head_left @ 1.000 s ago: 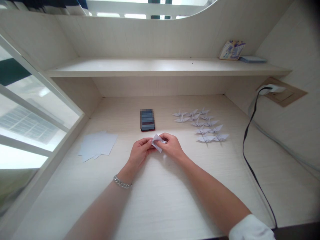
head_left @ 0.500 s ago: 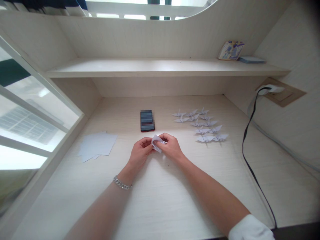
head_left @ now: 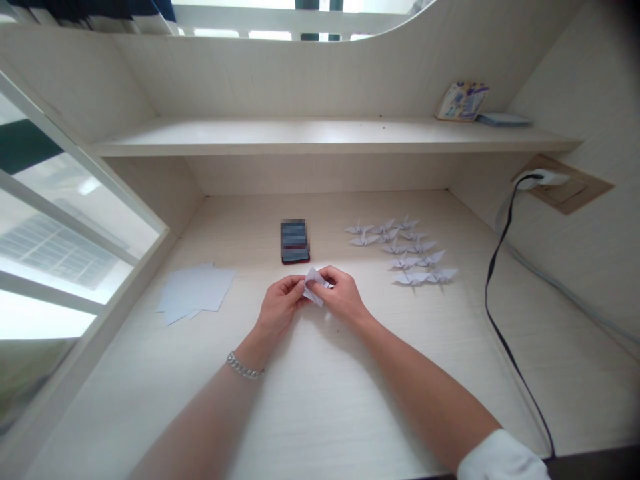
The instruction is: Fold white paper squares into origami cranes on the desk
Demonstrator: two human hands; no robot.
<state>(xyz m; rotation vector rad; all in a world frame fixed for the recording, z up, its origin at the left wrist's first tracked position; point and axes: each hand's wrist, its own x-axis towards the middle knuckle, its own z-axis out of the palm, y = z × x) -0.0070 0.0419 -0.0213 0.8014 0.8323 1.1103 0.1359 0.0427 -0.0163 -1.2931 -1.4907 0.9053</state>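
Gripping folded paper [head_left: 314, 276], both hands [head_left: 279, 303] [head_left: 345, 295]; phone [head_left: 295, 241] just beyond, paper cranes [head_left: 397, 247] right, loose sheets [head_left: 203, 287] left.

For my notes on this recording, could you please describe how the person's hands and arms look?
The left hand and right hand are ungloved. A silver chain-link bracelet circles the left wrist. A white sleeve shows on the right arm, leaving the forearm bare.

The shelf [head_left: 300, 130] holds a colourful packet [head_left: 463, 101] and a flat bluish item [head_left: 504, 120] at its right end; lower than it lie a phone-like device [head_left: 295, 241] and a black cord [head_left: 488, 303].
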